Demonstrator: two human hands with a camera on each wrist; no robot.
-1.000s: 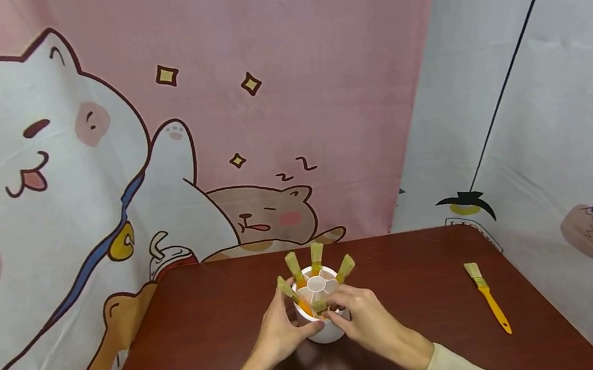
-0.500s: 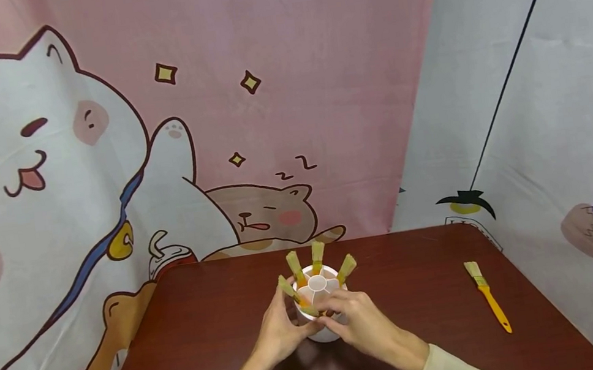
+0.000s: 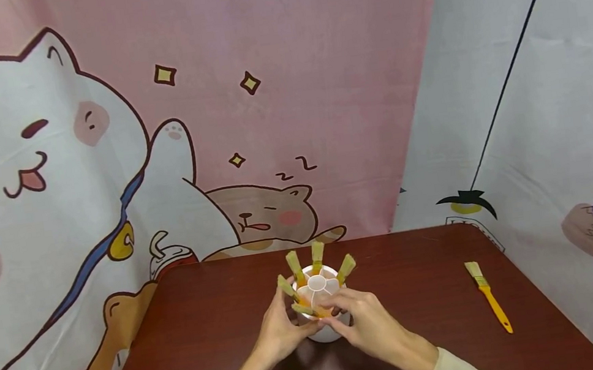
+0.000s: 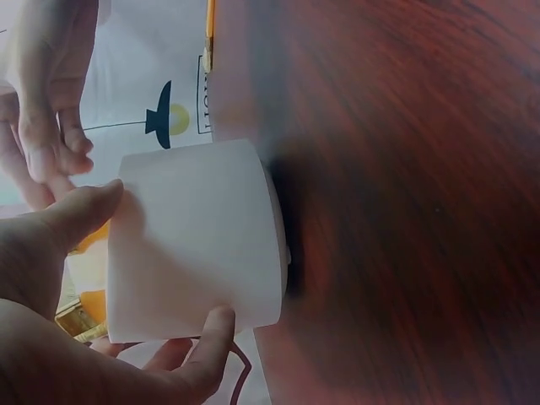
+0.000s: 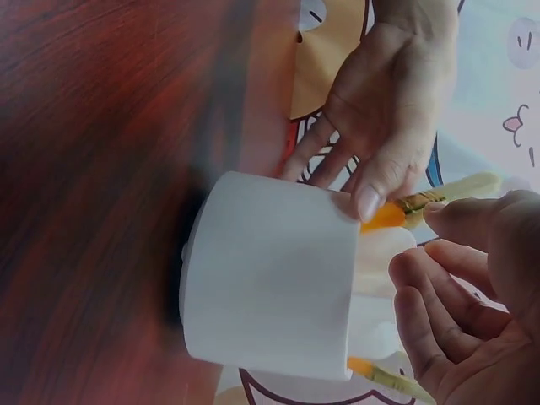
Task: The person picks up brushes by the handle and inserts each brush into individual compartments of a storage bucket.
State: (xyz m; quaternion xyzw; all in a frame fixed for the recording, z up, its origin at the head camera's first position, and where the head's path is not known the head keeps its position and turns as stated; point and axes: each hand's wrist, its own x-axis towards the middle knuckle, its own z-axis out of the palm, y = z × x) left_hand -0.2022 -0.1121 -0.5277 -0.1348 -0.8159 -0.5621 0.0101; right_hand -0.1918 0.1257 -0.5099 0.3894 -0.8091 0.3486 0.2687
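In the head view a white round cup (image 3: 326, 333) with a petal-shaped divided top stands at the table's front middle. My left hand (image 3: 280, 330) grips it from the left, thumb at the near rim and fingers along the side. Several paintbrushes (image 3: 294, 265) lean outward from its compartments, bristles up. The nearest paintbrush (image 3: 304, 310) tilts left, its orange handle down in the cup. My right hand (image 3: 367, 315) hovers over the near right rim by this handle. In the right wrist view, a gap shows between its thumb and loosely bent fingers (image 5: 419, 283), close to the brush ferrule.
Another paintbrush (image 3: 488, 297) with a yellow handle lies on the right side of the reddish-brown table (image 3: 406, 264). Behind the table hangs a pink and white cloth (image 3: 332, 113) printed with cartoon animals.
The nearest paintbrush's bristle end has swung left along the front rim, and its orange handle now shows near the right fingers. The left hand stays on the cup.
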